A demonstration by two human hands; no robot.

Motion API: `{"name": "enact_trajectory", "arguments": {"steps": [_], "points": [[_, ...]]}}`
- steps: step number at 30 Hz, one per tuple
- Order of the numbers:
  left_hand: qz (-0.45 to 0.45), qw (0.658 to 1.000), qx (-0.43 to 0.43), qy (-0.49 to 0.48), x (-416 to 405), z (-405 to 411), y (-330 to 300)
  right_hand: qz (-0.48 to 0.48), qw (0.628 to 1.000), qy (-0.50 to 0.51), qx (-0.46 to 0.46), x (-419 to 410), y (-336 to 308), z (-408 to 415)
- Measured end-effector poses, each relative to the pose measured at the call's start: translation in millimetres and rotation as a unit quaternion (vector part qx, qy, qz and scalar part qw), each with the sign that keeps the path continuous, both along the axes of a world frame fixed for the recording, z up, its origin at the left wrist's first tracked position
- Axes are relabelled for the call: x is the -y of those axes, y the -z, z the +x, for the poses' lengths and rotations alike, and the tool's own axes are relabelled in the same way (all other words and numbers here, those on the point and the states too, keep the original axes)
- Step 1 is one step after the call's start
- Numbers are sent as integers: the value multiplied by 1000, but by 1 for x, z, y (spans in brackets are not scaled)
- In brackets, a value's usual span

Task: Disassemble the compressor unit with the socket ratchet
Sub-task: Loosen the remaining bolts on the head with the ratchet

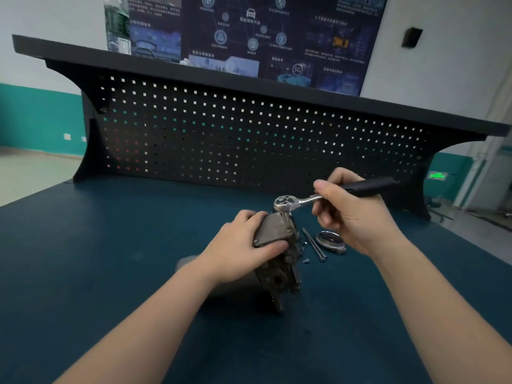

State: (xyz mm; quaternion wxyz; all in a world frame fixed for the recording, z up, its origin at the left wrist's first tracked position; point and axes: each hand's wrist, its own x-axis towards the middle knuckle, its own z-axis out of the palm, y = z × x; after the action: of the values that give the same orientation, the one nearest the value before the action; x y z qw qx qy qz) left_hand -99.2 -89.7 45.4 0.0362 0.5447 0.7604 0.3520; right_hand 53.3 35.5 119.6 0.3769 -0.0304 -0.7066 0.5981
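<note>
The right hand curls its fingers and thumb round the shaft of the chrome socket ratchet with a black handle, just where the bright metal meets the dark grip. The ratchet lies nearly level, its handle pointing away to the right, its round head over the top of the grey, grimy metal compressor unit. A short socket drops from the head onto a bolt on the unit's flat top plate.

The left hand grips that top plate from the left side, fingers wrapped over its far edge and thumb pressed along its near edge. The compressor unit stands on the dark blue workbench top, about in the middle, close in front of the person, with a rounded grey body reaching out to the left behind the left wrist.

Just right of the unit lie 2 long dark bolts side by side, a small screw near their heads, and a round metal cover with a dark centre beneath the right hand.

Behind the bench stands a black perforated back panel under a black shelf. A clear plastic water bottle stands on the shelf at the left.
</note>
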Motion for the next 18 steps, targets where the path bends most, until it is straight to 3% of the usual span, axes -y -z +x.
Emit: {"name": "enact_trajectory", "arguments": {"steps": [3,7,12,18], "points": [[66,992,77,80,-2,4,-14,-28,999,-13,27,2,-9,1],[117,960,200,154,-13,13,-30,-60,998,-10,-4,7,0,6],[180,932,255,182,-18,16,-19,-30,998,-58,24,1,-10,2],[203,930,265,155,-19,20,-17,-36,992,-111,52,-14,-19,-7]]}}
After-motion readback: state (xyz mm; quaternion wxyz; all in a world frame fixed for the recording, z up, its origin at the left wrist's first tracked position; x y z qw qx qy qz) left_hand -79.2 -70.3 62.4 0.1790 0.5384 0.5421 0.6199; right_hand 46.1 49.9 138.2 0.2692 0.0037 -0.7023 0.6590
